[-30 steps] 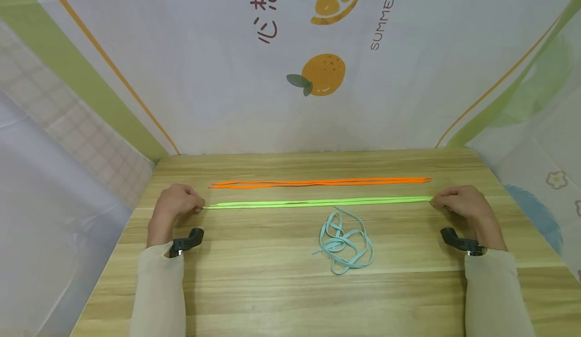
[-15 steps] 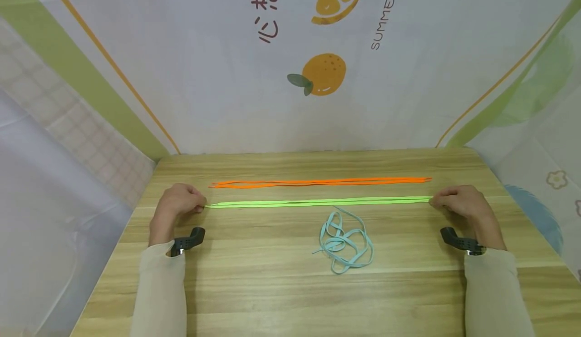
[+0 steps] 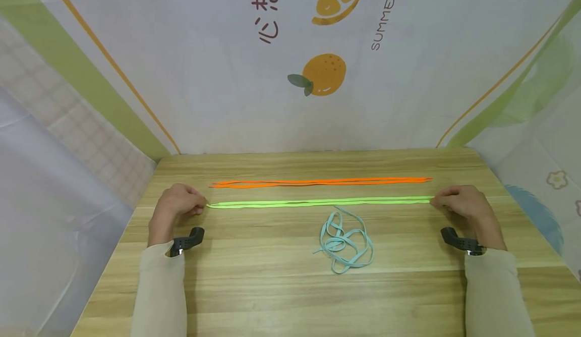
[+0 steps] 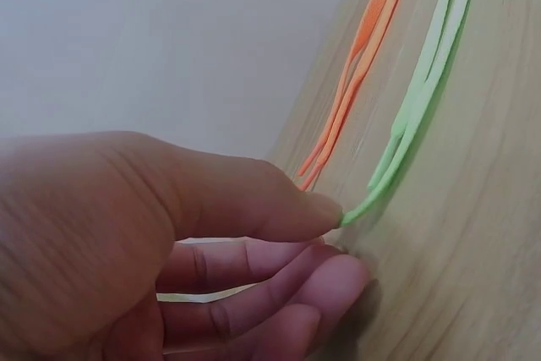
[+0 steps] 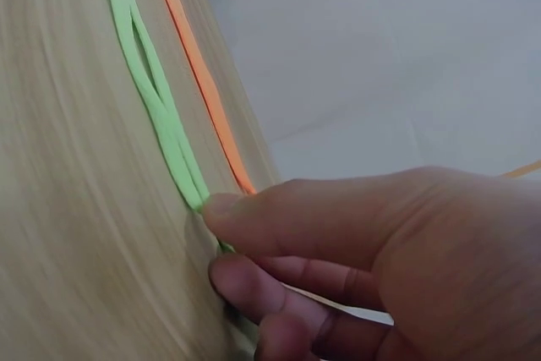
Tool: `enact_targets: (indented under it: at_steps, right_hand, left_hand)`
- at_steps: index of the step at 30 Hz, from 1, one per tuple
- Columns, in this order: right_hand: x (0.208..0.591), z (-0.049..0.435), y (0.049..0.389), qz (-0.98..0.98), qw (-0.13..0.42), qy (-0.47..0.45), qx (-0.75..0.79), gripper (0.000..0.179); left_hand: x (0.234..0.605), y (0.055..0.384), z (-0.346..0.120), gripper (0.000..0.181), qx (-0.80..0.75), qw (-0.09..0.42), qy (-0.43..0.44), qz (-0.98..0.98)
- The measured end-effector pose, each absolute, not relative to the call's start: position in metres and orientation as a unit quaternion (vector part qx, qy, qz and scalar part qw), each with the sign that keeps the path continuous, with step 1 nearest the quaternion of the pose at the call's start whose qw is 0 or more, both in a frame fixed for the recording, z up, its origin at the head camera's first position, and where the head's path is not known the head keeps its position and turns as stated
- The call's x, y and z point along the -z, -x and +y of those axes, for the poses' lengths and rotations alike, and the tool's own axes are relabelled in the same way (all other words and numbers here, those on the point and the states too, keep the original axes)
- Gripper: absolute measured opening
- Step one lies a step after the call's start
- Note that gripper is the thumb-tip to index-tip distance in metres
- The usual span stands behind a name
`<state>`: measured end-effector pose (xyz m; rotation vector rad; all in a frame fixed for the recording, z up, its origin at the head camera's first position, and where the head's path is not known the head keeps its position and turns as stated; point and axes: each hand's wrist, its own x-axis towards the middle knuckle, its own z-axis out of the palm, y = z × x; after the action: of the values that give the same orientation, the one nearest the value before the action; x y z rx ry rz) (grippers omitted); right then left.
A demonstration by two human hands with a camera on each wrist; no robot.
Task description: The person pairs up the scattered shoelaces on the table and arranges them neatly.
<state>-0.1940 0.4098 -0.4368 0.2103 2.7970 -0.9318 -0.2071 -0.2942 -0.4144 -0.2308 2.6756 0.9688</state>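
Lime-green flat fabric lace [image 3: 320, 203], doubled, extends nearly straight across the pale wood-grain bench [image 3: 272, 296]. Both hands are nearly closed: the left hand [image 3: 178, 202] pinches the lime-green lace's left end between thumb and fingertip; the right hand [image 3: 463, 204] pinches its right end likewise. Bright orange flat lace [image 3: 317, 182], also doubled, lies just beyond the lime-green lace, roughly parallel. Pale blue flat lace [image 3: 336, 249], loosely tangled, lies on its near side, right of its midpoint.
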Motion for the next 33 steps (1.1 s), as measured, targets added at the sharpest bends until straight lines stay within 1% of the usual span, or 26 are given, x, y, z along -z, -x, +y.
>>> enact_targets:
  at_steps: [9,13,17,20,23,26,30,33]
  right_hand:
    - [0.439,0.416,0.195,0.951,0.069,-0.069,0.292,0.051]
    - [0.438,0.418,0.192,0.953,0.066,-0.075,0.287,0.05]
    - [0.435,0.418,0.189,0.946,0.067,-0.088,0.305,0.052]
    - [0.432,0.417,0.187,0.941,0.06,-0.099,0.318,0.054]
    - [0.425,0.416,0.186,0.94,0.052,-0.102,0.321,0.056]
    - [0.417,0.414,0.186,0.942,0.037,-0.097,0.32,0.056]
    - [0.404,0.405,0.186,0.944,0.003,-0.088,0.319,0.052]
    - [0.392,0.394,0.184,0.946,-0.02,-0.079,0.313,0.049]
  left_hand:
    - [0.414,0.207,-0.296,0.024,-0.34,0.145,0.088,0.925]
    - [0.414,0.207,-0.298,0.029,-0.343,0.141,0.099,0.924]
    - [0.41,0.205,-0.299,0.035,-0.345,0.138,0.108,0.922]
    - [0.406,0.205,-0.3,0.034,-0.329,0.131,0.103,0.929]
    - [0.4,0.204,-0.297,0.031,-0.31,0.109,0.094,0.94]
    - [0.389,0.202,-0.293,0.033,-0.304,0.081,0.083,0.946]
    - [0.371,0.197,-0.282,0.038,-0.313,0.044,0.066,0.947]
    - [0.358,0.191,-0.27,0.036,-0.315,0.017,0.049,0.948]
